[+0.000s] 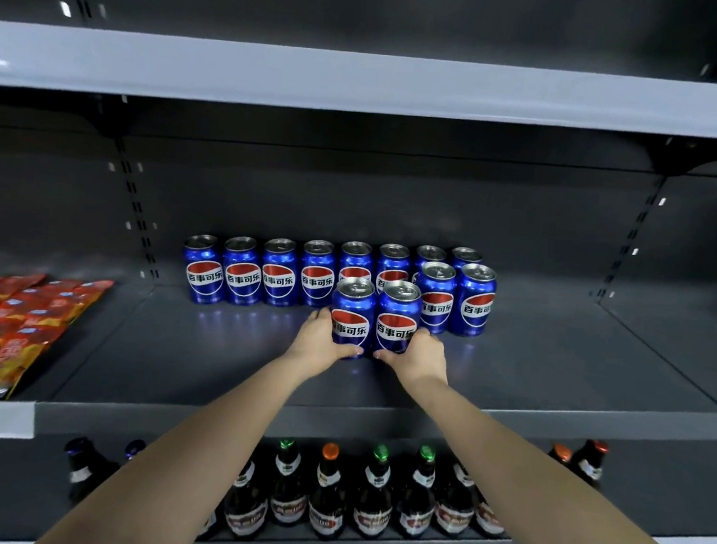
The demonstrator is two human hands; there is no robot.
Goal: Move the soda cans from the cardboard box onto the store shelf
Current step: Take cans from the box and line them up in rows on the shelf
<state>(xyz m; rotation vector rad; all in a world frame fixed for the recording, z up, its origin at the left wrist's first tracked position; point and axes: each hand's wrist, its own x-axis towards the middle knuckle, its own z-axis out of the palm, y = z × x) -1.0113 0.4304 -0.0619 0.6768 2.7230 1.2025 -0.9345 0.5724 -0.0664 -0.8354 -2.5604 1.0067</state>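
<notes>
Left grip point(320, 344) and right grip point(418, 357), each clamped on a Pepsi can point(350, 319), may topple shelved cans point(394, 257) just beyond if shoved.

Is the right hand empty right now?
No, the right hand grips a blue soda can, close beside the second can that the left hand holds.

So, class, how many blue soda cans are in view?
12 soda cans: eight in the back row, two in front of its right end, one in the left hand, one in the right hand. Others may hide behind.
</notes>
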